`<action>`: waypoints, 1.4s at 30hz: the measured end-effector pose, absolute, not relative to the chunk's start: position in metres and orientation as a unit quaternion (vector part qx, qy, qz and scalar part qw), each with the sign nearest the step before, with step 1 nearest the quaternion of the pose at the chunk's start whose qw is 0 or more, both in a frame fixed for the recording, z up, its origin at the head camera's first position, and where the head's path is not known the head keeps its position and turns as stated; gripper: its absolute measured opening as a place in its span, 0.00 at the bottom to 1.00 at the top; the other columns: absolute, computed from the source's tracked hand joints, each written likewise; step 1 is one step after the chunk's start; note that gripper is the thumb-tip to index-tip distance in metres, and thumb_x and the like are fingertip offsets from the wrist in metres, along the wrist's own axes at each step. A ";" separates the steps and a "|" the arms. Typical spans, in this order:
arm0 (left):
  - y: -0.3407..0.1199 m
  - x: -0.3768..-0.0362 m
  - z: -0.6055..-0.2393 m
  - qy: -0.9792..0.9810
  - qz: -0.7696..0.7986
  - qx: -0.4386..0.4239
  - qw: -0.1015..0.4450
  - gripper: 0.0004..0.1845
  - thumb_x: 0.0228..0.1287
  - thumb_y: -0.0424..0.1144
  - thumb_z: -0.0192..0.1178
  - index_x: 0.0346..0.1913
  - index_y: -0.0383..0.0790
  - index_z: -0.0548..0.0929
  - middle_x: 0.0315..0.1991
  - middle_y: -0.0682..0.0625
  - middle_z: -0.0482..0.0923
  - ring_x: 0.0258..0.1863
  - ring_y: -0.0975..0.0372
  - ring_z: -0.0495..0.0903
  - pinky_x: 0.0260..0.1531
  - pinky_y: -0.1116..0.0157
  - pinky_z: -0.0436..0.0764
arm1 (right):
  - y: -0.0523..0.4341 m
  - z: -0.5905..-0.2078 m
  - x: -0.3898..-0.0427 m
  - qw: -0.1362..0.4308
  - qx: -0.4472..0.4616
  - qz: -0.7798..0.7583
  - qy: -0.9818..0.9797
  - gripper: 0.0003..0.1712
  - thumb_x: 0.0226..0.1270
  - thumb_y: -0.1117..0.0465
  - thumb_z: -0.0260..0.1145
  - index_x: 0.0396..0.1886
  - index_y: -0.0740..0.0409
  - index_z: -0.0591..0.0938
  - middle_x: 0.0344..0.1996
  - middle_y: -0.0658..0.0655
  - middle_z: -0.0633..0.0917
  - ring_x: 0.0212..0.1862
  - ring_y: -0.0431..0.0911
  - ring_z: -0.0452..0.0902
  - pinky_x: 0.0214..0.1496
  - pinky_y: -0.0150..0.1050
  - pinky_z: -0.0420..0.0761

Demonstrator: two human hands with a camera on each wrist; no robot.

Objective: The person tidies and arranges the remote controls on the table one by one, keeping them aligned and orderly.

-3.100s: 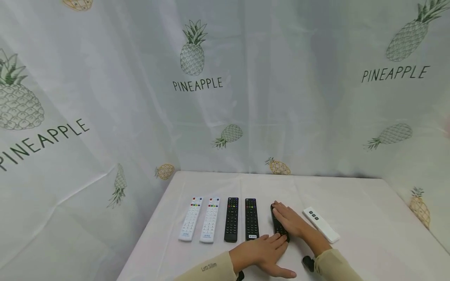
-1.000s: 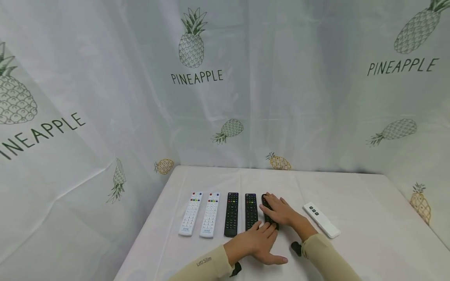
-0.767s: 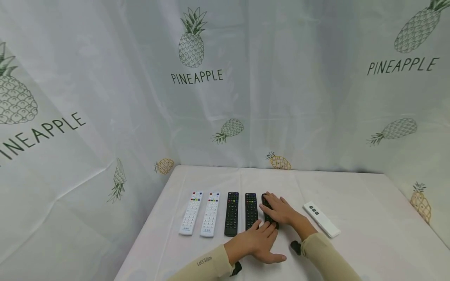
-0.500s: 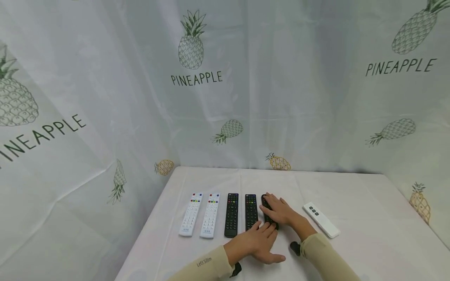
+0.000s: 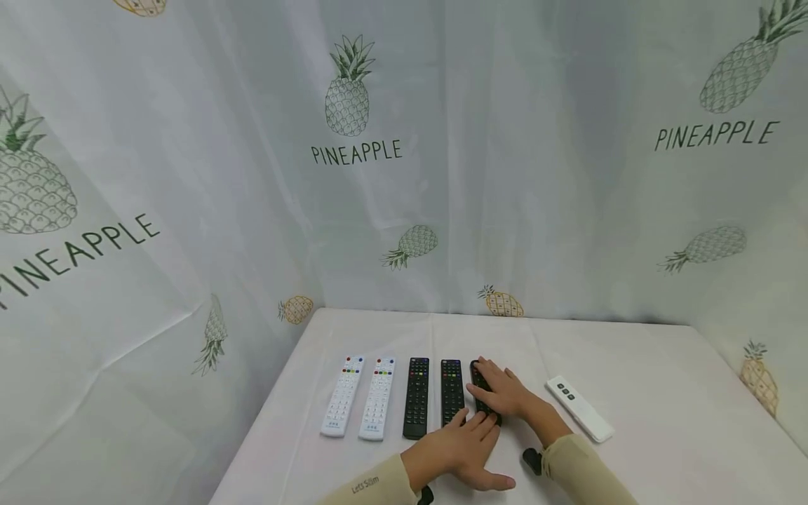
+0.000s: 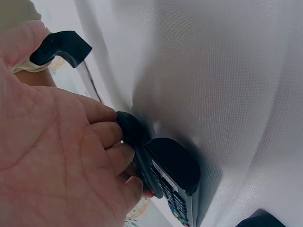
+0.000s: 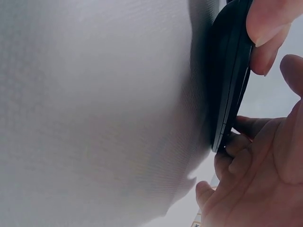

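A black remote control [image 5: 477, 377] lies at the right end of a row of remotes. My right hand [image 5: 507, 394] rests over its far half, fingers extended, thumb spread towards the row. At its near end, the straight fingers of my left hand [image 5: 463, 451] touch it, with the thumb stretched out to the right. The left wrist view shows those fingertips against the end of the black remote [image 6: 132, 130], close beside a neighbouring black remote [image 6: 176, 163]. Seen side-on in the right wrist view, the remote [image 7: 226, 85] lies low over the cloth, with fingers at both ends.
Two white remotes [image 5: 343, 397] and two other black remotes [image 5: 416, 398] stand side by side to the left. A white remote with few buttons [image 5: 579, 408] lies slanted at the right. Pineapple-print curtain [image 5: 505, 175] hangs behind the white-covered table [image 5: 669, 393].
Compared with the earliest frame, both hands have shifted the black remote left, nearer the row. Over the last second the hands have stayed in place; mainly the head view has tilted.
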State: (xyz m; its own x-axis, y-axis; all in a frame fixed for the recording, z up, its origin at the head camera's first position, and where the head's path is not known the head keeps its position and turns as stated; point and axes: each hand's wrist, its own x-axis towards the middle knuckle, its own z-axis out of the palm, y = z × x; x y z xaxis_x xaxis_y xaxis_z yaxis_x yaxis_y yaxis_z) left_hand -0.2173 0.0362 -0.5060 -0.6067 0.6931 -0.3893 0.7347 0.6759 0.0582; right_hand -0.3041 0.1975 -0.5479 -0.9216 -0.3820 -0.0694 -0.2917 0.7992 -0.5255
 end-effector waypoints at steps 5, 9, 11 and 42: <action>0.037 -0.219 -0.508 0.896 -0.062 0.399 0.184 0.47 0.65 0.77 0.34 0.79 0.53 0.52 0.80 0.59 0.44 0.79 0.66 0.45 0.76 0.55 0.52 | 0.198 -0.548 -0.305 0.075 -0.179 -0.256 0.947 0.43 0.74 0.38 0.52 0.74 0.66 0.62 0.76 0.68 0.59 0.77 0.64 0.49 0.74 0.68 0.45; 0.037 -0.221 -0.505 0.898 -0.065 0.396 0.178 0.47 0.64 0.77 0.34 0.79 0.52 0.53 0.80 0.59 0.44 0.79 0.65 0.46 0.76 0.55 0.51 | 0.197 -0.545 -0.308 0.075 -0.182 -0.251 0.948 0.44 0.74 0.37 0.51 0.75 0.66 0.62 0.76 0.68 0.58 0.78 0.64 0.49 0.74 0.68 0.44; 0.037 -0.221 -0.504 0.898 -0.067 0.397 0.179 0.48 0.64 0.78 0.34 0.79 0.52 0.54 0.80 0.59 0.44 0.79 0.65 0.46 0.76 0.55 0.51 | 0.197 -0.545 -0.309 0.078 -0.181 -0.248 0.948 0.44 0.74 0.37 0.50 0.75 0.66 0.61 0.76 0.68 0.58 0.78 0.63 0.49 0.74 0.68 0.44; 0.035 -0.217 -0.504 0.894 -0.050 0.395 0.205 0.48 0.63 0.78 0.37 0.79 0.52 0.53 0.80 0.59 0.43 0.79 0.65 0.45 0.77 0.55 0.50 | 0.197 -0.557 -0.307 0.078 -0.175 -0.242 0.951 0.42 0.76 0.39 0.49 0.76 0.65 0.60 0.77 0.67 0.57 0.78 0.62 0.48 0.75 0.67 0.45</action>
State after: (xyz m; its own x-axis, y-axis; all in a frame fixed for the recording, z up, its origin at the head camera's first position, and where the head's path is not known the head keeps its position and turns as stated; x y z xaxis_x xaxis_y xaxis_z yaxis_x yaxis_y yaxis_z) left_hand -0.2172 0.0350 -0.5039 -0.6035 0.6858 -0.4067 0.7267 0.6830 0.0734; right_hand -0.3073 0.1972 -0.5569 -0.9262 -0.3715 -0.0637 -0.2959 0.8214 -0.4877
